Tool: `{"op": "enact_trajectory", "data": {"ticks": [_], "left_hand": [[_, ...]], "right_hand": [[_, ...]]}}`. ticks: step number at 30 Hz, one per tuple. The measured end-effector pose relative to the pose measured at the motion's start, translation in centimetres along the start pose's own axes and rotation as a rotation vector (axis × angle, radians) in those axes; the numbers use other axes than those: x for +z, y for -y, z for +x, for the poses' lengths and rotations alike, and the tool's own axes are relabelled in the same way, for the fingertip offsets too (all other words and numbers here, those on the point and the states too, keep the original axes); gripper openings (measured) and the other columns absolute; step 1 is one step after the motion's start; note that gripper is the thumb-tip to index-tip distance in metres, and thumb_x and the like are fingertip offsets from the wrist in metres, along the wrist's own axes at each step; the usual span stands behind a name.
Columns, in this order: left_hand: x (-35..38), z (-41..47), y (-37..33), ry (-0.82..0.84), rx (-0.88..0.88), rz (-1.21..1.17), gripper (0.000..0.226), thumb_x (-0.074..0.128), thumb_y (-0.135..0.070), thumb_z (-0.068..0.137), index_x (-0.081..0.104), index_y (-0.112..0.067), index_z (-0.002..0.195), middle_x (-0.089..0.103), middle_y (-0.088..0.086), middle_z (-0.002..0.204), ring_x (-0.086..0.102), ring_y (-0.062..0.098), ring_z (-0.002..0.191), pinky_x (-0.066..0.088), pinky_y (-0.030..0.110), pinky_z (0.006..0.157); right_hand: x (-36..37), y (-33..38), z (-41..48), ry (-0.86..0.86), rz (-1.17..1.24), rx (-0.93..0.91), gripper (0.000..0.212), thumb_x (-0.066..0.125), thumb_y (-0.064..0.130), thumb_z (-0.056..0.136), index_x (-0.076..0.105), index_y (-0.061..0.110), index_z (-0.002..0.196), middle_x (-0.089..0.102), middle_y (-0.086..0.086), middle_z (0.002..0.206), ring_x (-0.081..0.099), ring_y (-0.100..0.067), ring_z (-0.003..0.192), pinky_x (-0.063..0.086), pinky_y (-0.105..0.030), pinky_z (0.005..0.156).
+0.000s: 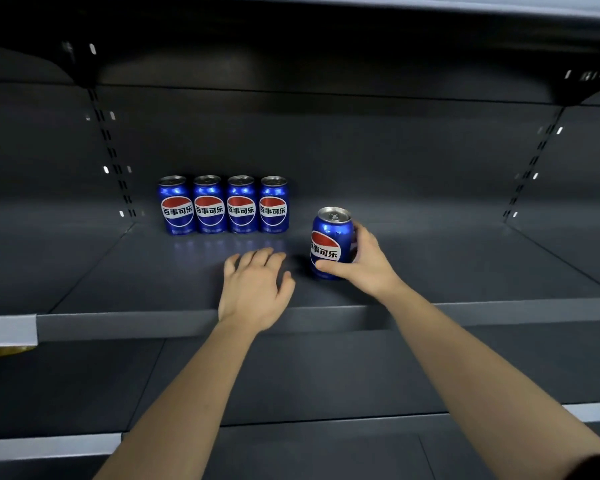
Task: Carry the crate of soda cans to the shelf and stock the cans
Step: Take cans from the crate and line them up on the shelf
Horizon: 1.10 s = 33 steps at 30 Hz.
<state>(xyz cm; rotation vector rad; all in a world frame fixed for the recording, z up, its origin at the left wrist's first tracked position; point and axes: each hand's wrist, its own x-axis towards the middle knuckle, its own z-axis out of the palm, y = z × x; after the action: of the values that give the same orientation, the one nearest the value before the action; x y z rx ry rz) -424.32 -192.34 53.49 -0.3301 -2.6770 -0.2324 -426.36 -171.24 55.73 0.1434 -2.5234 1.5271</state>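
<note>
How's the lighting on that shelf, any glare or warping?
Head view: dim, top nearly black; the four standing cans leave faint blue reflections on the shelf deck; wide-angle bends straight lines near the borders; the held can is sharp.

Glossy metal cans; matt metal shelf.

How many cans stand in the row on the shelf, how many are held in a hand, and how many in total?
cans in the row on the shelf: 4
held can, in the right hand: 1
Total: 5
</note>
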Motion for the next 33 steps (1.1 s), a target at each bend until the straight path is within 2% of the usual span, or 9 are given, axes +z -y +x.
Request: {"op": "enact_trajectory", "data": {"ticks": [3,8,13,20,23,26,29,33], "left_hand": [[0.1,-0.1,0.0,-0.002,-0.006,0.012,0.070,0.008,-0.050,0.083,0.050,-0.028,0.135,0.049,-0.006,0.141,0.041,0.013,0.130,0.018,0.037,0.109],[0.1,-0.1,0.1,-0.001,-0.008,0.010,0.068,0.010,-0.050,0.084,0.050,-0.028,0.134,0.050,-0.005,0.140,0.043,0.013,0.127,0.019,0.036,0.108],[0.1,-0.1,0.1,0.011,0.002,0.013,0.067,0.011,-0.050,0.084,0.049,-0.028,0.135,0.049,-0.006,0.141,0.042,0.012,0.128,0.017,0.037,0.109],[-0.1,-0.1,0.0,-0.006,-0.030,0.008,0.064,0.015,-0.049,0.085,0.053,-0.027,0.132,0.050,-0.004,0.140,0.044,0.014,0.127,0.019,0.038,0.109],[0.0,0.0,0.1,-0.006,-0.047,-0.002,0.064,0.016,-0.049,0.084,0.053,-0.027,0.132,0.050,-0.004,0.140,0.044,0.014,0.126,0.019,0.038,0.109],[0.1,0.0,0.1,-0.005,-0.060,-0.002,0.062,0.018,-0.049,0.085,0.053,-0.027,0.131,0.050,-0.005,0.138,0.045,0.014,0.124,0.019,0.037,0.109],[0.1,0.0,0.2,-0.007,-0.067,-0.016,0.061,0.020,-0.050,0.085,0.054,-0.027,0.130,0.052,-0.005,0.137,0.047,0.015,0.123,0.020,0.038,0.109],[0.1,0.0,0.1,-0.010,-0.073,-0.034,0.060,0.020,-0.050,0.085,0.055,-0.027,0.129,0.053,-0.005,0.135,0.047,0.014,0.122,0.020,0.039,0.111]], "right_hand": [[0.3,-0.2,-0.1,-0.074,-0.036,0.055,0.086,0.093,0.035,0.058,0.041,0.018,0.125,0.059,0.004,0.117,0.062,-0.008,0.099,0.053,-0.030,0.089],[1.4,0.5,1.7,-0.093,-0.011,0.053,0.066,0.085,0.017,0.071,0.038,0.017,0.117,0.058,0.004,0.111,0.058,-0.003,0.090,0.044,-0.015,0.071],[3.0,0.7,4.8,-0.106,0.039,0.077,0.064,0.077,0.011,0.077,0.038,0.013,0.128,0.058,0.001,0.116,0.058,-0.013,0.102,0.048,-0.027,0.087],[4.9,0.5,9.0,-0.150,-0.031,0.058,0.068,0.076,0.013,0.077,0.044,0.014,0.137,0.057,-0.006,0.130,0.058,-0.020,0.114,0.050,-0.036,0.097],[5.5,0.4,10.0,-0.160,-0.027,0.055,0.069,0.075,0.012,0.078,0.041,0.014,0.138,0.056,-0.005,0.132,0.058,-0.020,0.115,0.048,-0.034,0.096],[5.8,0.4,10.7,-0.180,0.010,0.064,0.068,0.072,0.010,0.081,0.035,0.012,0.138,0.055,-0.003,0.127,0.057,-0.018,0.107,0.044,-0.027,0.087],[5.9,0.0,11.3,-0.196,0.019,0.084,0.062,0.071,0.011,0.082,0.036,0.011,0.133,0.055,0.000,0.116,0.055,-0.014,0.098,0.045,-0.028,0.085],[6.1,-0.8,11.6,-0.207,0.013,0.095,0.054,0.068,0.013,0.087,0.037,0.011,0.131,0.052,0.004,0.108,0.054,-0.013,0.096,0.044,-0.029,0.084]]}}
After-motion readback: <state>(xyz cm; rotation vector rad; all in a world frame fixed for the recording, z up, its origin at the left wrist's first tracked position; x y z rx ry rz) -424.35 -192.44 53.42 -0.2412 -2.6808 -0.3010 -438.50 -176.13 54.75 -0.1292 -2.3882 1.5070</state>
